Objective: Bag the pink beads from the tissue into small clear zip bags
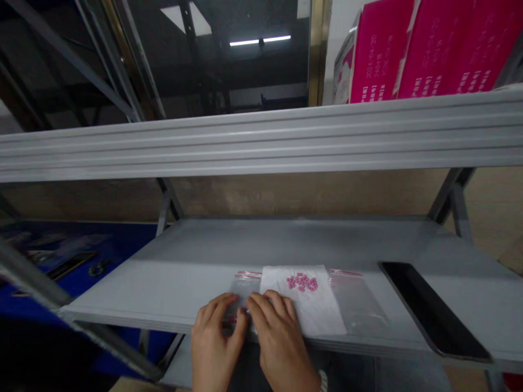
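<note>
Left hand (215,343), right hand (281,340) close together, fingers on red-striped clear plastic bag (359,302) (pinching or pressing, cannot tell); white paper (314,310) across it, round pink beads (302,282) clustered; grey shelf (286,239).

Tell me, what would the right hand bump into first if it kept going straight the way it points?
Probably the red-lined top edge of the clear plastic bag, just ahead of the fingers of the right hand, though depth is hard to judge here.

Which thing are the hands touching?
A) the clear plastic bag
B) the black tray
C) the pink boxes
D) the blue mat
A. The left hand and right hand rest on the clear plastic bag, on the gray shelf.
</note>
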{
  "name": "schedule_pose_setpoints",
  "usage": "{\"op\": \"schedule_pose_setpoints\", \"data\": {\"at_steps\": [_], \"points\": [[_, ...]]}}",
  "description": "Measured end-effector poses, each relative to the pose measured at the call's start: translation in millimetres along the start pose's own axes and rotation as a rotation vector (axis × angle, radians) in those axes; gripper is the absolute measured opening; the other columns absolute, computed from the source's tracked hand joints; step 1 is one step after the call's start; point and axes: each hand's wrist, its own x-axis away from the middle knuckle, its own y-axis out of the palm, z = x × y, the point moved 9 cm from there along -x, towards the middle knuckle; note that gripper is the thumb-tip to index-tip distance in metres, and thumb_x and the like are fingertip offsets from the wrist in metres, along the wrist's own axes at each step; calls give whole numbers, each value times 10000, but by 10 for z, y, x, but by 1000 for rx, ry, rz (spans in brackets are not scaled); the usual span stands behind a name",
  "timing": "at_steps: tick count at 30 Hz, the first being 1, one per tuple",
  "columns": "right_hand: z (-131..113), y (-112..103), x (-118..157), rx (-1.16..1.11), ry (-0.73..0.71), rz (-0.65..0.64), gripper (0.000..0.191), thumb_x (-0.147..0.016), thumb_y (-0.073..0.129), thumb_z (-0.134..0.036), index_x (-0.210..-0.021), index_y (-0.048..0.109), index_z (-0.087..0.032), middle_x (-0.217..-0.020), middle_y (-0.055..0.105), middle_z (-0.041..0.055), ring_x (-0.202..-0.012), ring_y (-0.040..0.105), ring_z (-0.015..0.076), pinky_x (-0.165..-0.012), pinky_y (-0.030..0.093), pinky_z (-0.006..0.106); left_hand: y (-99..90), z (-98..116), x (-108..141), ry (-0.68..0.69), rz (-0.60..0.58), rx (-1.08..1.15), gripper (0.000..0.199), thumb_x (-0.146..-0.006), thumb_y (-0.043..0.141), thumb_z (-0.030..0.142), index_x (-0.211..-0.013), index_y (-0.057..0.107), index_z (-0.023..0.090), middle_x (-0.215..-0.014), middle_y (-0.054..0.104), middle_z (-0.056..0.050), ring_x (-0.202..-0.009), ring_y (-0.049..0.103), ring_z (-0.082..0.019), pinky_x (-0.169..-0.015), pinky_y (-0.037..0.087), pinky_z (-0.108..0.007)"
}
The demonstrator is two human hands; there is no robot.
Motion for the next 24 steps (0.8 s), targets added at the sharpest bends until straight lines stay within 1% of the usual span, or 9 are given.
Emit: {"op": "schedule_pose_setpoints", "data": {"at_steps": [4,6,8,10,12,14,16,19,24], "points": [[43,32,9,-37,6,-8,420,-861,449,17,-1137,659,-219,-1124,719,58,-1038,576,270,-908,447,457,33,-71,22,-8,-25,5,246,-826,556,396,-792,719,214,-811,753,-69,-788,689,-279,-714,551,-402],[61,-45,35,-125,6,29,473,-842,422,34,-1147,663,-235,-1128,711,56,-1041,574,252,-914,453,435,34,-74,2,-13,-37,35,248,-843,547,385,-751,707,220,-749,743,-54,-728,685,-265,-670,547,-382],[149,-173,76,-260,58,117,444,-852,406,1,-1114,677,-234,-1105,703,67,-1039,579,240,-922,463,408,-24,-32,-15,-10,-3,72,238,-862,550,371,-761,702,220,-752,737,-48,-727,681,-258,-682,541,-379],[379,-295,147,-421,227,231,321,-906,429,-116,-1070,685,-220,-1042,704,83,-988,607,234,-884,485,374,-133,65,-9,14,67,123,189,-875,571,341,-820,702,217,-823,734,-53,-801,675,-258,-748,530,-386],[660,-317,252,-613,460,285,263,-941,485,-314,-1084,677,-205,-972,708,88,-856,633,218,-780,510,339,-210,206,21,64,95,200,114,-879,596,281,-888,693,222,-911,721,-57,-890,658,-253,-808,514,-380],[840,-234,339,-866,643,257,405,-907,531,-508,-1093,677,-180,-907,706,92,-722,625,195,-645,503,310,-232,355,60,121,72,284,95,-877,603,204,-921,682,233,-964,705,-54,-939,639,-241,-832,507,-364],[862,-127,372,-1137,732,180,483,-841,597,-591,-1041,692,-162,-856,701,88,-655,612,177,-565,469,287,-233,480,99,177,49,345,137,-870,595,144,-914,678,243,-986,697,-50,-957,628,-234,-839,507,-358],[802,-97,397,-1379,783,149,441,-743,739,-544,-966,701,-166,-781,708,70,-615,601,160,-521,419,259,-233,617,140,262,39,399,189,-855,578,97,-886,683,251,-990,700,-53,-956,622,-238,-817,519,-359],[764,-182,477,-1465,847,146,566,-624,871,-421,-1096,669,-182,-724,729,52,-548,557,115,-509,400,230,-243,695,160,354,32,425,236,-840,548,60,-871,687,248,-989,701,-60,-961,609,-240,-813,529,-362]]}}
